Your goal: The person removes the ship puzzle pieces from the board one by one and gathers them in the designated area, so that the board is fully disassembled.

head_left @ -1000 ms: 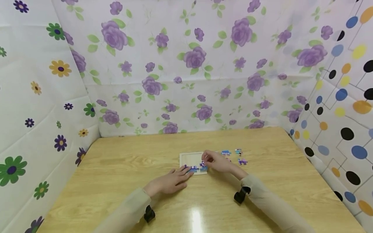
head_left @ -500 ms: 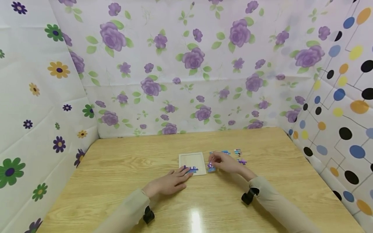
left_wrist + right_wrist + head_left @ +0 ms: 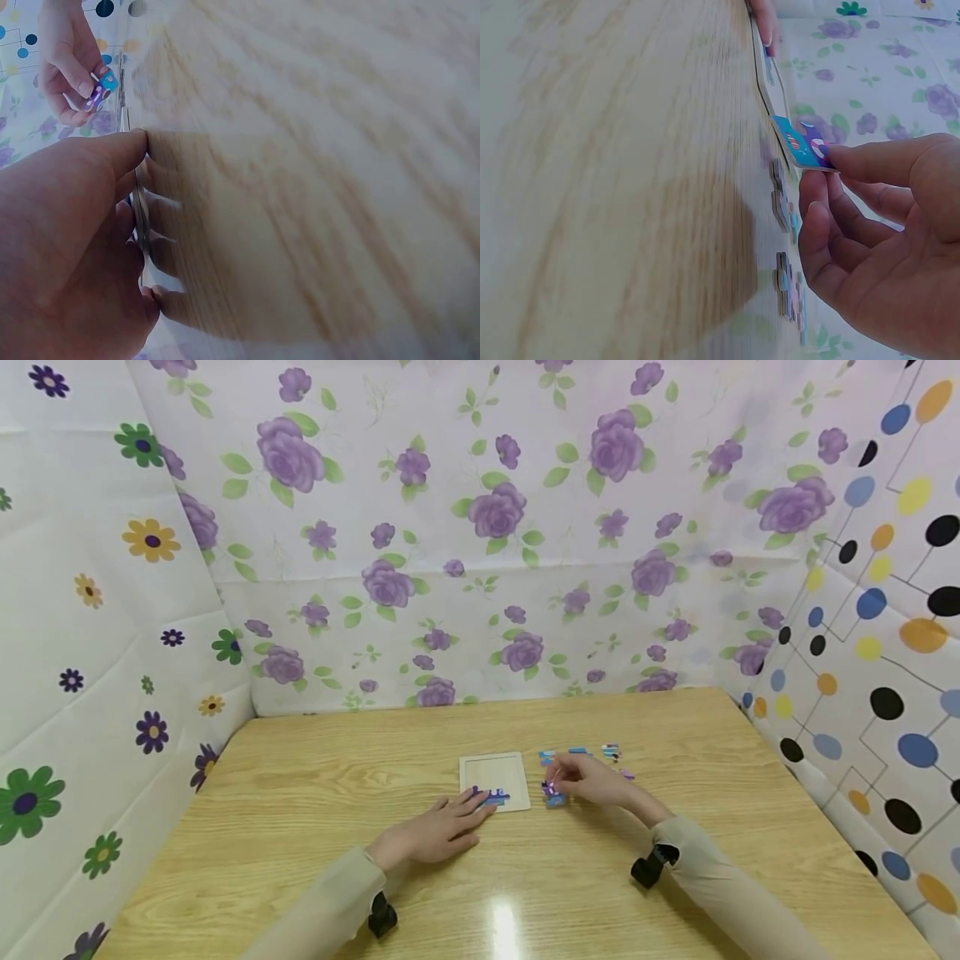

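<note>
My right hand (image 3: 592, 779) pinches a purple and blue jigsaw puzzle piece (image 3: 804, 142) between thumb and forefinger, raised over the table just right of the puzzle tray. In the right wrist view the other fingers curl loosely below it. The pale wooden puzzle tray (image 3: 495, 770) lies flat, with joined purple and blue pieces (image 3: 497, 796) along its lower left. My left hand (image 3: 437, 831) lies with straight fingers, their tips on the tray's lower left corner and those pieces. The left wrist view shows the thumb side of this hand low at the table.
Several loose puzzle pieces lie right of the tray, among them a blue one (image 3: 547, 758), a striped one (image 3: 612, 752) and a purple one (image 3: 626, 773) partly behind the right hand. Floral cloth (image 3: 450, 635) stands behind the wooden table (image 3: 337, 768).
The right hand has lifted the puzzle piece away from the tray's lower right and carried it rightward onto the side of the loose pieces. The left hand has stayed in place.
</note>
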`<state>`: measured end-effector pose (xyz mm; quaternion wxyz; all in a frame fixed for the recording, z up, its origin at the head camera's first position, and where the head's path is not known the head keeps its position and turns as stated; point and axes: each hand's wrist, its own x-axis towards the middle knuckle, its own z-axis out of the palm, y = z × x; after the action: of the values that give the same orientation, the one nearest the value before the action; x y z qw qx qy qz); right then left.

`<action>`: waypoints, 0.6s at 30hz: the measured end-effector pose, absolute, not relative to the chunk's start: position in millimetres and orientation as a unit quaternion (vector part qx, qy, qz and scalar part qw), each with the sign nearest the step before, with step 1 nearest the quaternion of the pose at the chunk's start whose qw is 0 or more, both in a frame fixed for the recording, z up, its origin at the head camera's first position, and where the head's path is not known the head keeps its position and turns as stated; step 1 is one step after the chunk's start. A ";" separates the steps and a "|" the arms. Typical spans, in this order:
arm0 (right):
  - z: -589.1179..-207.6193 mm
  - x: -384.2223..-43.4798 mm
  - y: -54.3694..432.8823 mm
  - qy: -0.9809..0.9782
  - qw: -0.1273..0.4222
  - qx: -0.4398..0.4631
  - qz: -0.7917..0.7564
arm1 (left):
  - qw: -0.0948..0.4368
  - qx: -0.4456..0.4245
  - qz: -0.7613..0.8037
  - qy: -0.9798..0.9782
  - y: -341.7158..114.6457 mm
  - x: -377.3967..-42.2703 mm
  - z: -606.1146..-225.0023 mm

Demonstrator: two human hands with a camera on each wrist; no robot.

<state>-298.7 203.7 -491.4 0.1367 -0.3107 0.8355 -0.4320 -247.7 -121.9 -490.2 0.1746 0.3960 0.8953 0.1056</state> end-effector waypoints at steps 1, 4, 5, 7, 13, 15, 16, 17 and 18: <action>-491.1 -298.0 204.8 0.836 0.140 -0.311 -0.431 | 0.174 0.396 0.106 0.895 -121.8 -247.5 -490.2; -491.2 -296.7 207.2 0.838 0.145 -0.309 -0.425 | 0.173 0.396 0.108 0.895 -121.5 -247.0 -490.2; -491.7 -296.3 207.7 0.840 0.146 -0.306 -0.422 | 0.172 0.396 0.107 0.896 -121.5 -246.7 -490.1; -492.5 -295.3 208.4 0.842 0.148 -0.303 -0.421 | 0.171 0.397 0.106 0.896 -121.5 -246.3 -490.2; -495.2 -291.8 210.7 0.849 0.147 -0.293 -0.415 | 0.167 0.400 0.106 0.895 -121.9 -245.0 -490.8; -494.8 -290.4 211.8 0.849 0.149 -0.290 -0.415 | 0.165 0.400 0.108 0.895 -122.1 -244.9 -491.0; -494.2 -289.8 212.3 0.849 0.151 -0.290 -0.415 | 0.163 0.401 0.107 0.895 -122.1 -245.0 -491.3; -493.4 -289.1 212.6 0.849 0.152 -0.290 -0.415 | 0.162 0.401 0.108 0.895 -122.2 -245.2 -491.7; -492.4 -288.2 212.8 0.849 0.154 -0.289 -0.414 | 0.161 0.402 0.108 0.895 -122.2 -245.4 -491.9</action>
<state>-288.2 212.8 -492.4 0.1539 -0.2885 0.8493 -0.4144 -245.4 -122.2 -491.9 0.1608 0.4019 0.8950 0.1076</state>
